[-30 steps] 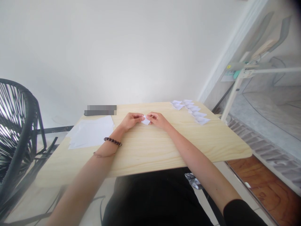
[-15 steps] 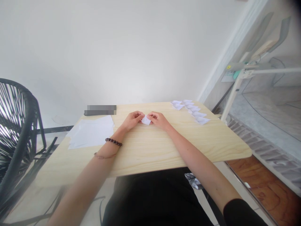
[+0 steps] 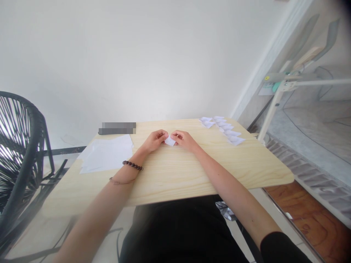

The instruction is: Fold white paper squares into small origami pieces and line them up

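Between my two hands is a small piece of folded white paper point(image 3: 170, 141), held over the middle of the table. My left hand point(image 3: 157, 140) pinches its left side with thumb and fingers. On the other side, my right hand point(image 3: 183, 138) grips the paper the same way, the two thumbs close together. The fingers behind the paper are partly hidden. Several folded white paper pieces point(image 3: 233, 140) stand in two rows at the far right of the table. To the left of my left hand lies a loose stack of white sheets point(image 3: 108, 154).
The pale wooden table point(image 3: 175, 182) backs onto a white wall. A dark flat object point(image 3: 116, 130), partly pixelated, lies at its back left edge. A black woven chair point(image 3: 24, 146) stands at the left, and a white metal frame point(image 3: 271, 113) at the right.
The thumbs have shifted slightly closer together on the folded paper. Both hands otherwise keep their place, and the sheets and folded pieces stay where they were.
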Available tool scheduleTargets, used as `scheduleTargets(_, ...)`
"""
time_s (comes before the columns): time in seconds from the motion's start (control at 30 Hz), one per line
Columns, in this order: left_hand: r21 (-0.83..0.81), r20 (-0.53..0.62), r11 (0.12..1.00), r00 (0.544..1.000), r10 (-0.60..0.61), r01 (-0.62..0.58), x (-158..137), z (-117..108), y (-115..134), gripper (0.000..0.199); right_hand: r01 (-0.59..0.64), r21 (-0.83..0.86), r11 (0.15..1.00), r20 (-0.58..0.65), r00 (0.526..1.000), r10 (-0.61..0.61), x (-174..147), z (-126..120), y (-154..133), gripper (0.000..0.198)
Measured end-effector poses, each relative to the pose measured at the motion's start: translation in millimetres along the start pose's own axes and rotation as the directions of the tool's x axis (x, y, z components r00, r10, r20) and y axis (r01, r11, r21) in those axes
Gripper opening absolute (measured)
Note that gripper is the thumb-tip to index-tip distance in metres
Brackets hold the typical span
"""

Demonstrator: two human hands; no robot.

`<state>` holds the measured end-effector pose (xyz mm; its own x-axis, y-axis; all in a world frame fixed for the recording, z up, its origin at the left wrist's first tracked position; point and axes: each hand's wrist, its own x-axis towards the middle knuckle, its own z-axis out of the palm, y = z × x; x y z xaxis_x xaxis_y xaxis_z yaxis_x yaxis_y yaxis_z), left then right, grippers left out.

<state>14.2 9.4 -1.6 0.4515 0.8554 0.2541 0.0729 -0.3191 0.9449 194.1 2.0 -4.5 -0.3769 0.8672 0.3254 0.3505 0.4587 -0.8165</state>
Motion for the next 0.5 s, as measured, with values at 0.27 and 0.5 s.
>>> scheduleTargets(0.27, 0.001, -0.036, 0.996, 0.995, -0.091, 0.091, -1.8, 2.6, 6.7, 0.029, -0.006, 0.076, 0.997, -0.128, 0.992, 0.016, 2.7, 1.6, 5.3, 0.024)
scheduleTargets(0.5, -0.036, -0.003, 0.995, 0.995, -0.095, 0.095, -0.7, -0.5, 1.3, 0.030, -0.024, 0.085, 0.996, -0.138, 0.990, 0.036, 1.8, 1.0, 4.0, 0.029)
